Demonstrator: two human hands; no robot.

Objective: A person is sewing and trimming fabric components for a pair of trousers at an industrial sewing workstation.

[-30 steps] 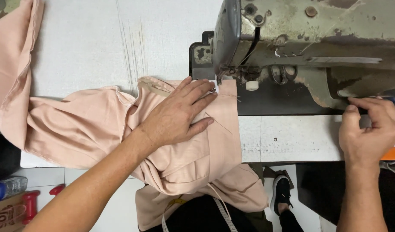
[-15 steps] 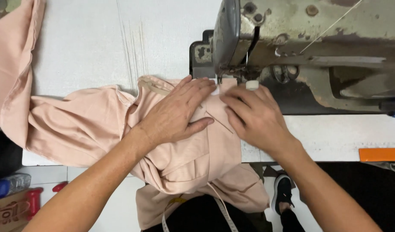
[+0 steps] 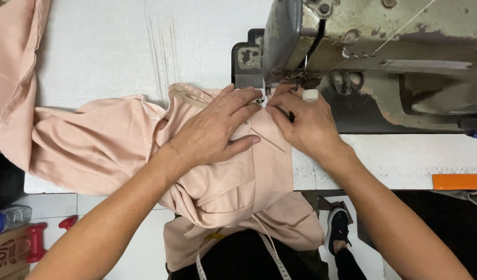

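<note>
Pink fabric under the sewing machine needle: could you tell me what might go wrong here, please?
The fingertips of the left hand and right hand sit very close to the needle area, so a finger could be caught. The pink fabric lies bunched and hangs over the table edge, so its weight might drag the seam.

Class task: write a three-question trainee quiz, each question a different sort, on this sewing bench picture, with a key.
1. True or false: the left hand lies flat on the pink fabric.
2. Multiple choice: the right hand is (a) on the orange strip at the table edge, (b) beside the needle area of the sewing machine, pinching the fabric edge, (c) off the table.
3. Fill in: a measuring ____ hangs below the table edge, over the person's lap.

Key: 1 true; 2 b; 3 tape.
</note>
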